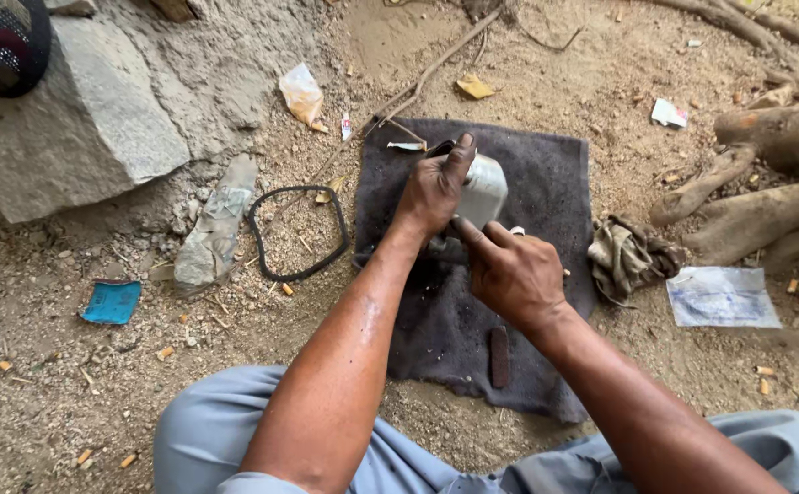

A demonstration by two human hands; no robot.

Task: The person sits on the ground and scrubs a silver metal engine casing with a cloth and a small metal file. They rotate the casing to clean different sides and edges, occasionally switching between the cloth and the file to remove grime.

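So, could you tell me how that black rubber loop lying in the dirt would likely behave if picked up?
The black rubber loop would probably flop and sag: it is thin and lies in an uneven, rounded outline. It looks light for its span. It seems unlikely to roll, lying flat on the sandy ground.

We see only part of the grey metal part [484, 190]: the left hand [433, 190] covers its left side, and the right hand [512, 272] hides its base. The dark helmet [1, 41] is cut off by the top-left edge. We cannot identify the white scraps [669, 113].
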